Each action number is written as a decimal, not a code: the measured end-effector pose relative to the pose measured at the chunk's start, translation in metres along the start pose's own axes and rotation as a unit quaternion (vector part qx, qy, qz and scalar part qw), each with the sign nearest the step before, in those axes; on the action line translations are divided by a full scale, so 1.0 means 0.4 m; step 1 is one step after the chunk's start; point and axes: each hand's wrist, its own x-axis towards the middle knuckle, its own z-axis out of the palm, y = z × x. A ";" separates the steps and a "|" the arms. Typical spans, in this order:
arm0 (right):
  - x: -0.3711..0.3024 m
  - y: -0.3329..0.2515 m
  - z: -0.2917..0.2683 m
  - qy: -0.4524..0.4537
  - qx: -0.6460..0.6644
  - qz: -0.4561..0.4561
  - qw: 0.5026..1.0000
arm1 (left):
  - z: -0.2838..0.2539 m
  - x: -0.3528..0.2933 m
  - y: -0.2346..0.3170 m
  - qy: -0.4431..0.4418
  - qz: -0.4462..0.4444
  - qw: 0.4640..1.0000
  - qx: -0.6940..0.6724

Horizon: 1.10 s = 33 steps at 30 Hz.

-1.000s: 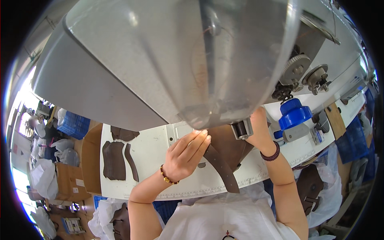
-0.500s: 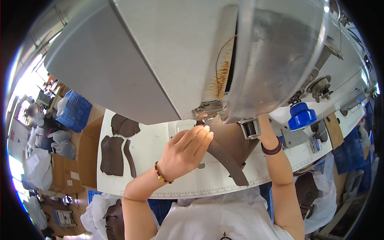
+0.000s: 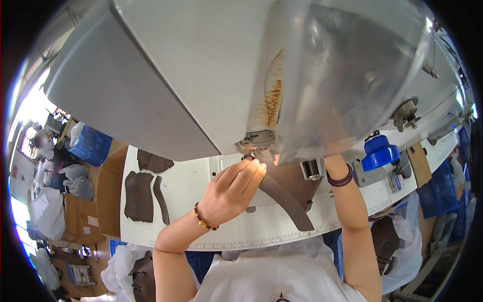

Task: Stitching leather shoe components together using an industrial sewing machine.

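grey machine [image 3: 166,65] looming over the white table [image 3: 201,234], clear guard [image 3: 357,65] jutting; brown piece [image 3: 287,201] runs toward the table's near edge, left hand [image 3: 229,191] pinching it, fingers narrow; right hand [image 3: 336,140] blurs behind that guard, grip i can't tell.

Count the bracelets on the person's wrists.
2: a gold-and-dark beaded bracelet on the left wrist, and a dark reddish bracelet on the right wrist. No others appear hidden.
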 end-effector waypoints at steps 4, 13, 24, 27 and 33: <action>-0.011 -0.038 0.020 -0.008 -0.074 -0.038 0.997 | 0.010 -0.005 -0.010 0.012 -0.017 0.999 -0.037; -0.088 -0.124 0.087 -0.034 -0.305 -0.160 0.938 | 0.010 -0.005 0.001 0.031 -0.005 0.999 -0.030; -0.217 -0.203 0.179 -0.061 -0.553 -0.275 0.784 | 0.003 0.030 0.022 0.032 -0.081 0.996 -0.033; -0.332 -0.083 0.237 0.057 -0.553 -0.473 0.684 | 0.010 0.017 0.012 0.064 -0.103 0.992 -0.032; -0.375 0.073 0.220 0.081 -0.665 -0.541 0.509 | -0.025 0.031 0.038 0.063 -0.235 0.962 -0.123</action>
